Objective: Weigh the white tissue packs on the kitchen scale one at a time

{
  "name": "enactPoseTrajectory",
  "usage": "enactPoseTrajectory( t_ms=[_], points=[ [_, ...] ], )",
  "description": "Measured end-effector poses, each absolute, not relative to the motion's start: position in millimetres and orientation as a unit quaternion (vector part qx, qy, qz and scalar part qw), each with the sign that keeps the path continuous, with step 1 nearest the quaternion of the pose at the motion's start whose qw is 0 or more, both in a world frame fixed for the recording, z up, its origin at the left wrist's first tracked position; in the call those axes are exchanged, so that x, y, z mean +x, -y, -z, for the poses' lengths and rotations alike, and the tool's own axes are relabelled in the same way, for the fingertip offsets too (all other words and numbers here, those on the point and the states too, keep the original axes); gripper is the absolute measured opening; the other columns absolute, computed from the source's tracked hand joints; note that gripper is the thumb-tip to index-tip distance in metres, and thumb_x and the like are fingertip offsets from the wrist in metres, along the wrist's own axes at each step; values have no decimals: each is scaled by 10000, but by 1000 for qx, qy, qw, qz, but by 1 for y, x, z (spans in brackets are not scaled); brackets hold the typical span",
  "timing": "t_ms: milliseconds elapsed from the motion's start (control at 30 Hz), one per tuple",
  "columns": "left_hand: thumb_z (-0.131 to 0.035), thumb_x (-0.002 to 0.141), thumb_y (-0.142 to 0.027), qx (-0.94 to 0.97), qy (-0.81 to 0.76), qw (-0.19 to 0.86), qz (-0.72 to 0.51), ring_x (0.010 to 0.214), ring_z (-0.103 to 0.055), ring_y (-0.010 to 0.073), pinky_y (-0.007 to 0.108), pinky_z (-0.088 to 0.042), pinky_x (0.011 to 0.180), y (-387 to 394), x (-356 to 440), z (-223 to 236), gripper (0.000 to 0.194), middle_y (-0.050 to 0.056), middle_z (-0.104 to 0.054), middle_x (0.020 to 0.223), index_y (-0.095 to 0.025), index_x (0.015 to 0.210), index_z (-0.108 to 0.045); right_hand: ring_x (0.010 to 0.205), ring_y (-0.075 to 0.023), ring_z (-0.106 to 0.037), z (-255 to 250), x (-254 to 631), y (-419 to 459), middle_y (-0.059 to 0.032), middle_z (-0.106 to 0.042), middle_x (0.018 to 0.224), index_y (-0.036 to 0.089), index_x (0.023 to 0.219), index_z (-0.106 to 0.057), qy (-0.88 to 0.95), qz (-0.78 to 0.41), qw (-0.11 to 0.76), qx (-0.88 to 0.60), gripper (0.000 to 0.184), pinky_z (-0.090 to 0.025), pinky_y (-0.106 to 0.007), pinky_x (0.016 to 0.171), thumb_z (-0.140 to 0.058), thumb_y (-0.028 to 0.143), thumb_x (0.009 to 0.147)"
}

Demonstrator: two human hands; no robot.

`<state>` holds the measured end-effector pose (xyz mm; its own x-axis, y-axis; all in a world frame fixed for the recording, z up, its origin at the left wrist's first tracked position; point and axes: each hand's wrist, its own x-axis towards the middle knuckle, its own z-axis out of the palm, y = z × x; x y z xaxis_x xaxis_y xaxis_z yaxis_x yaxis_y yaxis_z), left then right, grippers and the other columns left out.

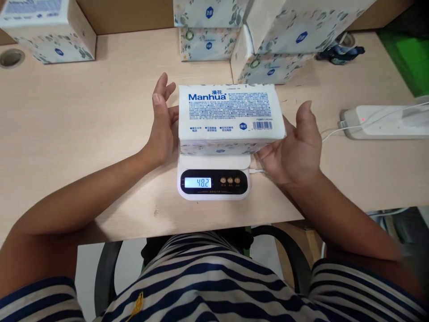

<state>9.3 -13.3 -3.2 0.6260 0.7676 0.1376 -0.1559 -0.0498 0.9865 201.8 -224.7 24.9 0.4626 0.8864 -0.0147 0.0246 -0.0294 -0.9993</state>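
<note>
In the middle of the head view, a white tissue pack [231,112] with blue "Manhua" print is over the plate of a small white kitchen scale [214,162]. Its lit display [198,183] reads about 48.2. Beside the pack's left end is my left hand [163,125], fingers apart, with some of them partly behind the pack. My right hand [298,147] is at the right end, palm turned up and thumb raised. The pack hides its other fingertips, so any light contact there is unclear. Neither hand is wrapped round the pack.
More tissue packs [209,44] are stacked at the back, with larger ones [298,33] to their right. Another pack [53,33] stands at the back left. A white power strip [385,121] with cables lies at right. A thin cable [257,171] runs from the scale.
</note>
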Motion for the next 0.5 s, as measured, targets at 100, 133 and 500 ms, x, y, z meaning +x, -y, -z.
enactPoseTrajectory(
  t_ms=[100,133,500],
  points=[
    [-191,1150,-810,631,-260,635,-363,1657,-525,364,553,-538,1306,17,11,3,734,-5,-432,1837,-453,1768,-363,1633,-357,-580,-24,200,223,-32,-739,1591,368,1450,-696,307,-400,625,-597,734,-596,-672,1242,-334,873,1059],
    [-283,1110,-866,634,-262,632,-360,1639,-543,354,530,-546,1322,18,10,2,761,-10,-439,1837,-472,1752,-383,1635,-357,-577,-25,198,223,-29,-740,1590,366,1419,-710,298,-400,632,-594,724,-605,-657,1237,-366,885,1049],
    [-253,1008,-971,659,-251,625,-334,1592,-556,326,602,-580,1295,10,10,14,763,-43,-624,1680,-595,1643,-447,1632,-414,-563,-31,193,223,-57,-784,1496,419,1294,-770,303,-358,631,-618,687,-641,-714,1170,-471,951,979]
  ],
)
